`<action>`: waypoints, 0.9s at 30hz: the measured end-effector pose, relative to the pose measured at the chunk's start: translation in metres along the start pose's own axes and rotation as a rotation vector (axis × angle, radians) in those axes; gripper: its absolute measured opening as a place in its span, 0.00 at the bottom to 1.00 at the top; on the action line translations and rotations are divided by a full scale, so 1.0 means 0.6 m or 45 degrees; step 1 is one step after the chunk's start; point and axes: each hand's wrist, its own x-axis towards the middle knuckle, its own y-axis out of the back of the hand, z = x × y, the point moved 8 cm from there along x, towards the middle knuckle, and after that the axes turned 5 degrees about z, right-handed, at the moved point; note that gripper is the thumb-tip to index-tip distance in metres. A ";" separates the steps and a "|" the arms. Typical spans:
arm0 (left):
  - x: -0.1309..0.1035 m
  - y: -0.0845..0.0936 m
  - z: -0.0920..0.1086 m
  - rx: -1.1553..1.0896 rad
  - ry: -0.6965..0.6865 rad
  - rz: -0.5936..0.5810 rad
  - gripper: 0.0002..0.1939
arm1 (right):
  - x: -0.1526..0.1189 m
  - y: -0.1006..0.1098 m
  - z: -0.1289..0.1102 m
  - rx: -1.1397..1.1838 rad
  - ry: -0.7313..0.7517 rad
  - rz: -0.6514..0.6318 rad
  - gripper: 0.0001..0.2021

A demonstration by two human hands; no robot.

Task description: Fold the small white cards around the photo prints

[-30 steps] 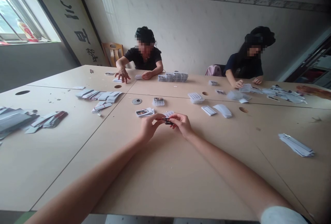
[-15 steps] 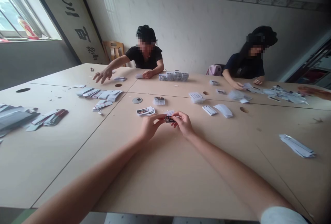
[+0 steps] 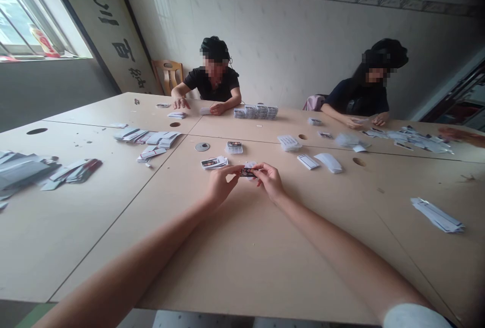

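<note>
A small dark printed card is held level between my two hands over the table. The fingers of my left hand pinch its left end, and my right hand grips its right end. Under and behind the card lies a whitish item, partly hidden by it. Just left of my left hand is a loose pile of printed cards. Behind the hands a clear box has a dark card on top.
Across the table sit two people in dark tops and caps. Stacked packs stand at the far edge. White strips lie left; a clear stack, labels and more strips lie right.
The left person's reaching hand has drawn back toward their body. The right person's hand has lifted a pale piece slightly. My hands have barely moved and still hold the card.
</note>
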 end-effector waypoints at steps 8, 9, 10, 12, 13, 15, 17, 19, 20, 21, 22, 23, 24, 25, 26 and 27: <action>0.000 0.003 0.000 -0.084 0.039 0.006 0.11 | -0.002 -0.002 -0.002 0.016 0.007 -0.030 0.10; 0.000 0.003 -0.001 -0.076 0.048 0.012 0.11 | -0.002 -0.002 -0.002 -0.004 0.008 -0.036 0.10; 0.001 0.003 -0.002 -0.066 0.057 0.017 0.11 | -0.002 -0.003 -0.001 -0.023 0.008 -0.042 0.10; 0.002 0.003 -0.005 -0.055 0.074 0.023 0.11 | -0.002 -0.005 0.001 -0.050 0.008 -0.049 0.10; 0.002 0.002 -0.006 -0.057 0.077 0.022 0.11 | -0.002 -0.005 0.001 -0.052 0.009 -0.050 0.10; 0.002 0.001 -0.006 -0.076 0.070 0.014 0.12 | -0.002 -0.004 -0.001 -0.041 0.032 -0.042 0.10; 0.002 0.001 -0.006 -0.097 0.067 0.015 0.12 | -0.002 -0.002 -0.006 -0.027 0.074 -0.026 0.12; 0.002 0.001 -0.007 -0.096 0.083 0.020 0.13 | -0.004 0.001 -0.012 -0.025 0.105 -0.009 0.15; 0.002 0.002 -0.007 -0.089 0.095 0.021 0.13 | -0.005 0.002 -0.014 -0.028 0.114 0.000 0.17; 0.002 0.002 -0.008 -0.083 0.104 0.021 0.13 | -0.006 0.003 -0.015 -0.031 0.119 0.011 0.18; 0.002 0.003 -0.007 -0.082 0.107 0.019 0.13 | -0.006 0.004 -0.016 -0.030 0.125 0.026 0.17; 0.002 0.003 -0.007 -0.089 0.105 0.015 0.13 | -0.006 0.006 -0.017 -0.025 0.131 0.043 0.16; 0.002 0.004 -0.007 -0.099 0.102 0.018 0.13 | -0.006 0.008 -0.017 -0.014 0.135 0.064 0.15; 0.001 0.005 -0.009 -0.110 0.104 0.025 0.13 | -0.005 0.011 -0.015 -0.004 0.134 0.089 0.14; 0.001 0.006 -0.011 -0.120 0.110 0.032 0.13 | -0.003 0.014 -0.013 0.002 0.129 0.117 0.14; 0.001 0.006 -0.014 -0.130 0.121 0.037 0.12 | -0.001 0.018 -0.010 0.002 0.121 0.151 0.13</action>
